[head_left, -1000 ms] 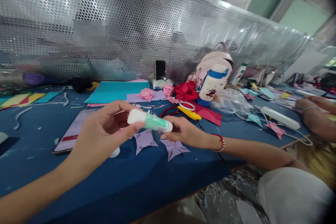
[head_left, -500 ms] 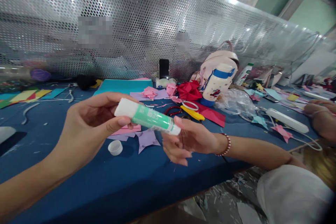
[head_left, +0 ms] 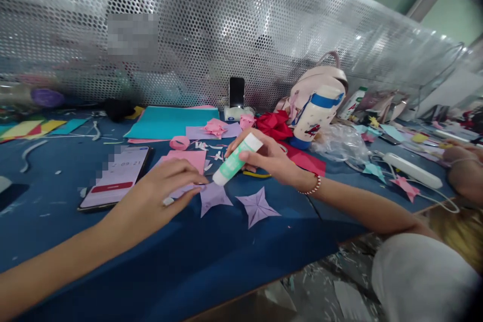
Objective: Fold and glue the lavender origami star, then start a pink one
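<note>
In my right hand (head_left: 264, 156) is a green and white glue stick (head_left: 234, 163), gripped in closed fingers and tilted with its lower white end down by a lilac paper star (head_left: 215, 198). My left hand (head_left: 166, 186) reaches in with fingers stretched out, thumb apart, and its fingertips at that star's left corner; whether they touch it I cannot tell. Through the gap by its thumb a bit of white cap (head_left: 168, 202) shows on the table. A second lilac star (head_left: 258, 207) lies to the right. Pink paper (head_left: 188, 160) is partly behind my left hand.
A phone (head_left: 116, 181) lies left of my left hand. Turquoise sheets (head_left: 169, 123), pink folded pieces (head_left: 215, 129) and a red paper piece (head_left: 274, 125) lie farther back. A bottle (head_left: 315, 118), a backpack (head_left: 317, 78) and a plastic bag (head_left: 341, 143) stand right. Another person's hand (head_left: 462, 161) is far right.
My left hand has let go of the glue stick and moved down toward the lilac star. My right hand now holds the stick, turned the other way. The phone and second star have come into sight.
</note>
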Demonstrator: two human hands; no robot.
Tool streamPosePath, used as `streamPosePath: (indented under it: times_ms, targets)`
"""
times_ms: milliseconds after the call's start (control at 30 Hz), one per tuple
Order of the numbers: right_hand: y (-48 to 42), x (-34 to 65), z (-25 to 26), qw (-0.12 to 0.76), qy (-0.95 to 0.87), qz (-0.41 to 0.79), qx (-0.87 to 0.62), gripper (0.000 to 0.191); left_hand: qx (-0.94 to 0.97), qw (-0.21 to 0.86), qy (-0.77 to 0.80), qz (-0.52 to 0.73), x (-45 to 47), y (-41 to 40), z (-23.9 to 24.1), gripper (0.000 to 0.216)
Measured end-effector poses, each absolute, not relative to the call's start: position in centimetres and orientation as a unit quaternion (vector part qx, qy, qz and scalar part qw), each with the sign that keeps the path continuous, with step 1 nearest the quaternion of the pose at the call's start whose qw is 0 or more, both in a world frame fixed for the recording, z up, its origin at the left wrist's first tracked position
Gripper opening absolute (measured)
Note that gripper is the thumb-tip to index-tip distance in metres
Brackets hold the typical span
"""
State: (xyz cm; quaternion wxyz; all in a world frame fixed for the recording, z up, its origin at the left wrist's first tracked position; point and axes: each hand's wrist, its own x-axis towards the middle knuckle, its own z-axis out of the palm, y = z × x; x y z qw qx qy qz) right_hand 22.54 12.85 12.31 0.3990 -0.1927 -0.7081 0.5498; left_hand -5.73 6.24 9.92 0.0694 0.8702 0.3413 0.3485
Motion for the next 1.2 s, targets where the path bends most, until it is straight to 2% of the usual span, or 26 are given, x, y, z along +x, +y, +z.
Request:
streamPosePath:
  times_ms: [133,267,567,733,967,1200]
  targets:
    - [13.0,21.4,11.7,0.332,-0.777,0.497,-0.198,0.046,0.902,-0.023,0.337,0.271,-6.5,5.9,7.6,0.032]
    - [13.5,20.2,10.9,0.295,-0.815,0.439,-0.236,0.046,0.909,-0.031,0.335,0.248,-6.5,5.6,6.9,0.039]
    - [14.4,19.1,10.0,0.238,-0.905,0.303,-0.182,0.033,0.911,-0.043,0.338,0.232,-6.4,5.9,6.5,0.052]
    - [14.1,18.8,10.2,0.214,-0.927,0.261,-0.165,0.028,0.916,-0.07,0.325,0.222,-6.1,5.8,6.8,0.05]
    - [14.1,18.6,10.4,0.207,-0.942,0.217,-0.15,0.031,0.916,-0.085,0.326,0.217,-5.8,6.2,6.5,0.047]
    - [14.6,18.6,10.9,0.205,-0.945,0.217,-0.131,0.029,0.922,-0.078,0.321,0.204,-5.8,6.5,7.0,0.044]
